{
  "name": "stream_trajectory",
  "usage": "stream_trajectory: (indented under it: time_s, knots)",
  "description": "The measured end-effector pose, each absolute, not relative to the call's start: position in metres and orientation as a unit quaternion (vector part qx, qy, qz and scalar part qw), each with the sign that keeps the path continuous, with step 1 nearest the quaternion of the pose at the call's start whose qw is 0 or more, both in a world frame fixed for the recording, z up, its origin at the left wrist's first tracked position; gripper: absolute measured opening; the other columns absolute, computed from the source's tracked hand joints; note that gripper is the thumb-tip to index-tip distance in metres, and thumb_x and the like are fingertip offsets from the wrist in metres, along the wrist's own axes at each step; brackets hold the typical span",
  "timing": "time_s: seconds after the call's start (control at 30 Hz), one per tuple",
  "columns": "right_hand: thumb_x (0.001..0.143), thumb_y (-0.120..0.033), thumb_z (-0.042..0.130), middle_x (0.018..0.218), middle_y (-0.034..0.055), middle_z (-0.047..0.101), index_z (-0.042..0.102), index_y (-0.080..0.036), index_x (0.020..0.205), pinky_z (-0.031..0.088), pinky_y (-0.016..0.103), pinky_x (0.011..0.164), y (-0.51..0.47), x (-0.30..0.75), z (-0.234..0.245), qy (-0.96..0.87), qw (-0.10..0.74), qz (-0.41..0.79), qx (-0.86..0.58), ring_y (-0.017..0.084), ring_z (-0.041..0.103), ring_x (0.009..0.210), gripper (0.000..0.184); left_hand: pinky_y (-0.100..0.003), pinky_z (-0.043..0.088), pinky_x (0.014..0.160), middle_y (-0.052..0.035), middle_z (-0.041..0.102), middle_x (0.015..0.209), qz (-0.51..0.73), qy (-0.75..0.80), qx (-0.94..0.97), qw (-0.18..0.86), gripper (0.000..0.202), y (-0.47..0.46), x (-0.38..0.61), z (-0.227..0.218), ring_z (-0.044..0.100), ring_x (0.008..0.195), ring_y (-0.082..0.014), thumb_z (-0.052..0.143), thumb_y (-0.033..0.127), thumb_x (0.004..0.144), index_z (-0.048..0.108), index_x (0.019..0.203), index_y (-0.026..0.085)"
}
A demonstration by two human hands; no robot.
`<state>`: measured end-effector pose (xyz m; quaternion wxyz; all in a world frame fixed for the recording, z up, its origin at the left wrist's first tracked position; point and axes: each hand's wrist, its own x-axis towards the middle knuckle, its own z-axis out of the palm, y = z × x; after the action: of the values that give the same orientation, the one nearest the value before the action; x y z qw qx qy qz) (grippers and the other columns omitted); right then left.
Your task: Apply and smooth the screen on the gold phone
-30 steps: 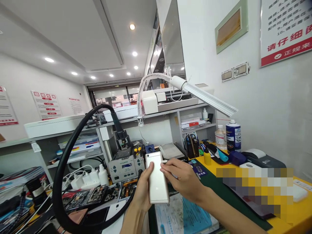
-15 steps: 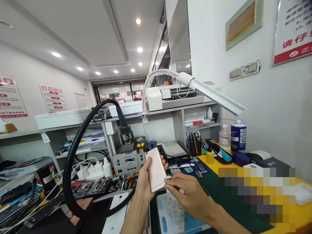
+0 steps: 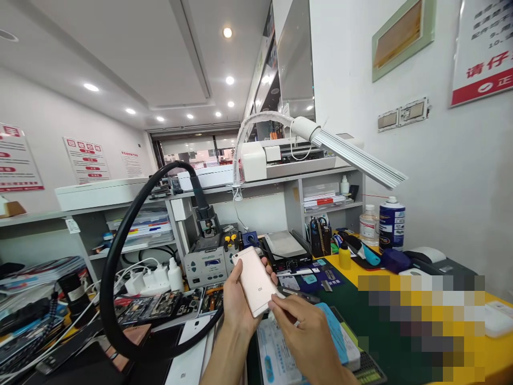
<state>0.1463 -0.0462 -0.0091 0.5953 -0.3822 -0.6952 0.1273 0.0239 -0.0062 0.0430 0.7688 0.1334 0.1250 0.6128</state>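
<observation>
A pale pink smartphone [image 3: 255, 280] with an MI logo is tilted with its back towards me. My left hand [image 3: 235, 300] grips it, thumb along the left edge and fingertips showing at the right edge. At the phone's lower right corner is my right hand [image 3: 304, 334], its thumb and forefinger pinched together. Something small and whitish shows by those fingers, mostly hidden, and I cannot make out what it is. Beneath the hands lies a white-and-blue printed pack [image 3: 273, 355] on a dark green mat [image 3: 385, 342].
A thick black hose [image 3: 110, 267] loops on the left from a grey soldering station [image 3: 206, 267]. Opened phone parts [image 3: 160, 307] and a white phone [image 3: 188, 350] lie left. A yellow bottle [image 3: 344, 256] and a blue spray can [image 3: 391, 224] stand right. A lamp [image 3: 360, 160] arches overhead.
The phone has tilted a little more to the left at its top. My right hand has turned, its wrist swinging down and leftward, uncovering more of the blue pack.
</observation>
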Motion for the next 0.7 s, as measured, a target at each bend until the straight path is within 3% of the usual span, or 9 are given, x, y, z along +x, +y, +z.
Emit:
stream_trajectory:
  time_s: [0.23, 0.4, 0.53, 0.7]
  knots:
    - [0.094, -0.025, 0.059, 0.073, 0.0073, 0.074, 0.082, -0.017, 0.093, 0.049, 0.022, 0.047, -0.049, 0.121, -0.016, -0.685, 0.602, 0.167, -0.374, 0.016, 0.065, 0.054, 0.024, -0.035, 0.058, 0.064, -0.0172, 0.069, 0.079, 0.611, 0.112, 0.156, 0.768, 0.044, -0.011, 0.022, 0.044, 0.067, 0.067, -0.0238, 0.052, 0.04, 0.093, 0.067, 0.101, 0.0]
    - [0.092, -0.021, 0.059, 0.085, 0.0085, 0.076, 0.081, -0.019, 0.1, 0.057, 0.023, 0.065, -0.05, 0.12, -0.013, -0.706, 0.594, 0.18, -0.34, 0.019, 0.073, 0.074, 0.023, -0.04, 0.06, 0.067, -0.0142, 0.069, 0.078, 0.612, 0.114, 0.153, 0.767, 0.034, -0.008, 0.018, 0.041, 0.069, 0.068, -0.0245, 0.051, 0.033, 0.092, 0.068, 0.1, 0.004]
    - [0.094, -0.017, 0.053, 0.083, 0.0088, 0.071, 0.078, -0.019, 0.109, 0.053, 0.024, 0.058, -0.051, 0.122, -0.013, -0.742, 0.581, 0.164, -0.292, 0.018, 0.069, 0.07, 0.029, -0.04, 0.06, 0.068, -0.0143, 0.068, 0.077, 0.602, 0.128, 0.137, 0.776, 0.032, -0.003, 0.017, 0.038, 0.068, 0.068, -0.0241, 0.049, 0.03, 0.093, 0.068, 0.092, 0.005]
    - [0.096, -0.014, 0.053, 0.079, 0.0092, 0.066, 0.076, -0.015, 0.105, 0.051, 0.027, 0.056, -0.044, 0.121, -0.02, -0.755, 0.595, 0.079, -0.264, 0.018, 0.065, 0.066, 0.025, -0.035, 0.06, 0.068, -0.0154, 0.064, 0.077, 0.593, 0.164, 0.102, 0.782, 0.033, -0.001, 0.022, 0.04, 0.066, 0.068, -0.0221, 0.047, 0.028, 0.094, 0.065, 0.089, 0.001]
